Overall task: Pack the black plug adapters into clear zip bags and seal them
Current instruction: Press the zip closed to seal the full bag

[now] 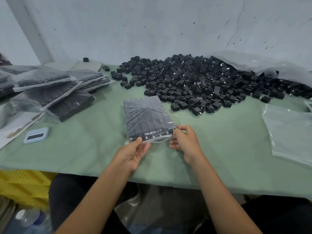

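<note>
Left hand (133, 153) is pinching the near-left corner of a clear zip bag packed with rows of black plug adapters (148, 119), thumb lying on top of the plastic edge and fingers curling beneath it. Right hand (184, 141) is gripping the near-right corner of the same bag, fingers bending over the open end. That filled bag is lying flat on the pale green table cloth (219, 149), centre of the table, its near end lifting slightly between the two hands; whether the zip is closed cannot be told.

Beyond it, a large loose heap of black cube-shaped plug adapters (202, 81) is spreading across the far right of the cloth, partly spilling from a big crumpled clear plastic sack (270, 63). Flat empty clear zip bags (290, 132) are lying at the right edge. A stack of filled clear bags of adapters (50, 88) is resting at the left, overlapping one another. Just in front of that stack, a small light-blue rectangular device with a dark screen (36, 135) is sitting on the cloth. A yellow perforated plastic crate (23, 184) is standing below the table edge at lower left.
</note>
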A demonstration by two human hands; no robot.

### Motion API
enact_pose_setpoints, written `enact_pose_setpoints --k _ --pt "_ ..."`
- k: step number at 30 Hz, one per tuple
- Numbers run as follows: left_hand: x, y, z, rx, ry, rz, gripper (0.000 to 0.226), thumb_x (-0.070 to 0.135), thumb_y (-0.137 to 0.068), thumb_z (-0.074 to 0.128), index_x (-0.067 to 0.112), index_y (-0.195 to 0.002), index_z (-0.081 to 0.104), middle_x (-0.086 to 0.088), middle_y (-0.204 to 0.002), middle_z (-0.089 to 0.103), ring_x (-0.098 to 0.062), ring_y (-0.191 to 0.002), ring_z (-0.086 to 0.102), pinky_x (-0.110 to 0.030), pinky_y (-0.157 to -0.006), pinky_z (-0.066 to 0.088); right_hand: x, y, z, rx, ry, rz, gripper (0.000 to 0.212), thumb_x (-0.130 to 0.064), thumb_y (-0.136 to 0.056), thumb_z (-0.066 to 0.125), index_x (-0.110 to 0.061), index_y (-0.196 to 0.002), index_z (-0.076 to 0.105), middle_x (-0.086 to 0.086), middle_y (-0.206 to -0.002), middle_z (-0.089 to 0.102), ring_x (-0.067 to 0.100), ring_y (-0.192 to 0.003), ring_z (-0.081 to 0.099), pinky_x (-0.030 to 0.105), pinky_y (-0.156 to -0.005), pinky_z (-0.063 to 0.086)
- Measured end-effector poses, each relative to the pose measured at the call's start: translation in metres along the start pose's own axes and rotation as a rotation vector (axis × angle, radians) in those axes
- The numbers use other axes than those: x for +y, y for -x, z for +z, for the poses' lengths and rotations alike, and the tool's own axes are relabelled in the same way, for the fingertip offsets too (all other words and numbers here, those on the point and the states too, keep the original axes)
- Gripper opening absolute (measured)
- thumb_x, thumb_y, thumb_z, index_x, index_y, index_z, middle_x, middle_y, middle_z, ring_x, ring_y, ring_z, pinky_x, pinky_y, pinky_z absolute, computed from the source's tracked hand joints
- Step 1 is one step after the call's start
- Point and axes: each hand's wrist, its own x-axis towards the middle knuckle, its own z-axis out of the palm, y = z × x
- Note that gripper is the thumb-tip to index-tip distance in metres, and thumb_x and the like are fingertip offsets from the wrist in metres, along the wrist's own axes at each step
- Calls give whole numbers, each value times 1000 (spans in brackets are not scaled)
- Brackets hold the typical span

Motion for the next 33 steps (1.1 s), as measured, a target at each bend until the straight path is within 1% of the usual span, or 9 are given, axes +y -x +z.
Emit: enact_pose_setpoints --k 5,9,11,14,17,20,25,30,33 --pt "-10 -2 -1 16 -71 104 20 7 -94 64 -7 -80 60 -14 -57 68 -16 -50 69 -21 -47 55 -1 11 7 -157 -162 98 58 -23 -89 72 -14 -134 38 21 -93 69 26 -71 73 32 -65 60" --pt "-12 0 4 12 -121 183 22 13 -94 65 -3 -79 63 -9 -57 68 -10 -46 65 -17 -46 53 2 23 24 -87 -87 -12 91 -34 -80 78 -44 -149 19 12 -104 70 22 -76 75 34 -67 62" --pt "-12 2 9 -12 -163 231 22 14 -96 64 -1 -79 65 -7 -56 69 -7 -44 62 -15 -44 51 7 29 39 -57 0 -112 88 -40 -77 73 -53 -146 20 -3 -111 68 19 -84 74 39 -71 63" --pt "-16 7 14 -58 -251 272 23 17 -97 62 3 -81 71 -4 -64 72 -5 -48 63 -15 -45 48 12 33 57 -71 24 -217 60 -38 -82 65 -54 -134 42 -28 -103 63 4 -90 68 39 -88 58" --pt "-19 8 5 -66 -292 246 21 19 -97 62 5 -86 73 -6 -74 76 -7 -58 69 -17 -49 51 22 36 61 -62 43 -275 44 -29 -87 64 -49 -125 54 -19 -111 64 6 -94 66 38 -93 55" --pt "-16 5 -7 23 -285 250 15 16 -94 67 4 -84 68 -3 -65 71 -8 -51 65 -19 -47 51 28 37 59 -60 33 -288 39 -24 -88 64 -50 -116 57 -3 -95 67 16 -79 70 40 -81 60" --pt "-13 4 -15 57 -276 236 17 11 -93 67 4 -78 62 -3 -57 65 -7 -44 59 -19 -43 50 28 36 58 -115 -47 -223 39 -17 -86 63 -42 -115 59 1 -76 69 15 -67 71 33 -72 61" --pt "-13 4 -13 43 -260 239 20 6 -94 64 1 -75 61 -2 -50 62 -5 -40 55 -15 -41 48 26 35 59 -204 -4 -186 44 -12 -79 62 -38 -116 61 10 -85 73 19 -68 74 25 -61 57" --pt "-14 4 -13 36 -261 245 19 6 -95 63 0 -77 63 -2 -50 63 -4 -40 55 -15 -41 47 25 35 60 -215 13 -167 49 -14 -73 67 -41 -113 59 12 -87 71 18 -68 74 25 -60 56"
